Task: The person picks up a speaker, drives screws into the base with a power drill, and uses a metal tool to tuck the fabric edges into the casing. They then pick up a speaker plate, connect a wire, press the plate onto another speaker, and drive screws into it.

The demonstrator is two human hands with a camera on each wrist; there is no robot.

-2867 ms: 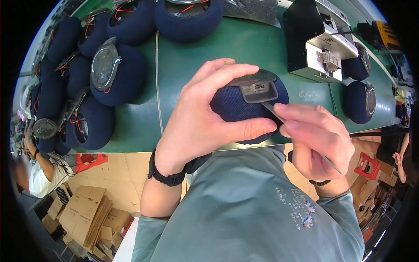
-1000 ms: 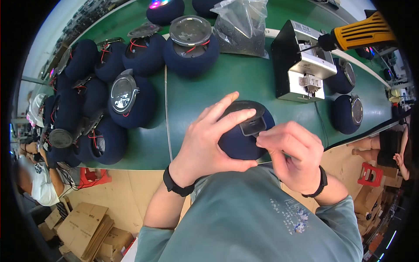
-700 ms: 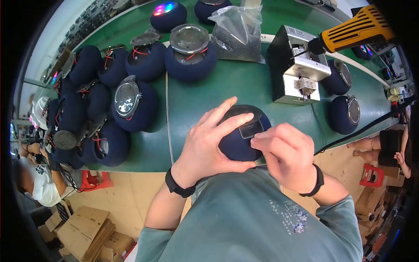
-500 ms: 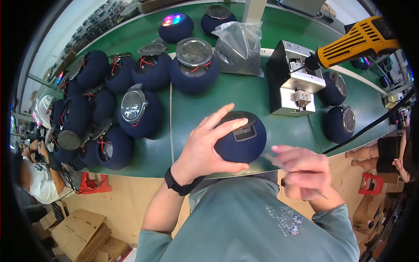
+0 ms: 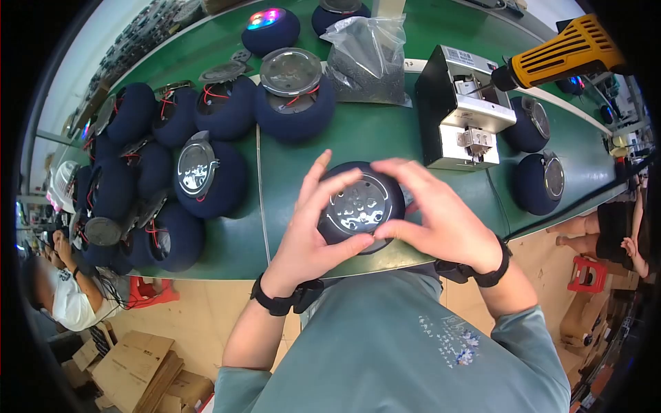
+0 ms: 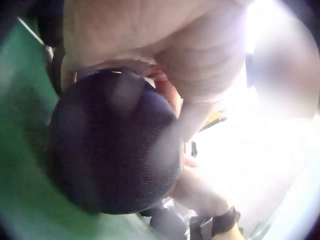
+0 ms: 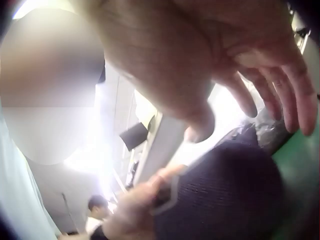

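Facing disc-up now, speaker (image 5: 396, 202) sits near desk's (image 5: 286, 175) 6 o'clock edge, work seemingly shifted portside-to-disc; left grip (image 5: 301, 230) clasps 9 o'clock | left wrist: shell beneath palm | right wrist: right grip (image 7: 200, 55) relaxed, fingers unclenched

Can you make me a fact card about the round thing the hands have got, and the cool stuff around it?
Main thing: dark blue fabric ball with a shiny black round top
Top faces: up
Left hand: curled round one side
Right hand: at the other side, fingers spread
Table: green, smooth
Similar balls: several at the left, some with red wires showing
Glowing: one dark blue ball with colourful lights
Bag: clear plastic, dark stuff inside
Machine: black and silver metal box
Tool: yellow and black, upper right
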